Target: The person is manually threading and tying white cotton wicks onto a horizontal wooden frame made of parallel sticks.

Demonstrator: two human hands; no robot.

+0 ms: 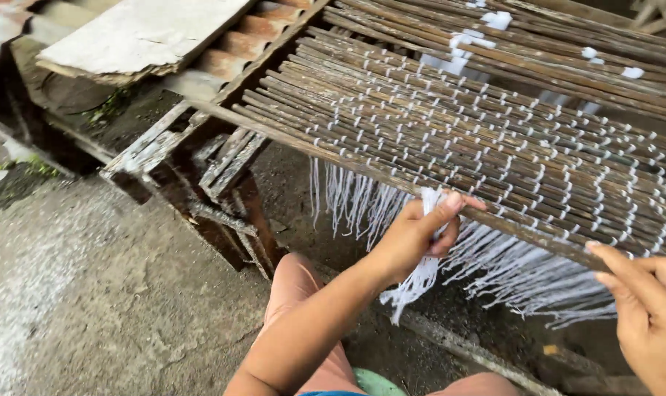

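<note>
Gripping a bunch of loose white string ends (421, 275), left hand (417, 235) is closed on it at the near edge of the mat of thin brown sticks bound with white string (494, 139). Right hand (645, 304) rests open-fingered on that edge. String looks soft, light; take it near the knots. Sticks look stiff, brittle.

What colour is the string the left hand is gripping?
White string, gripped by the left hand; shows best in the head view.
</note>
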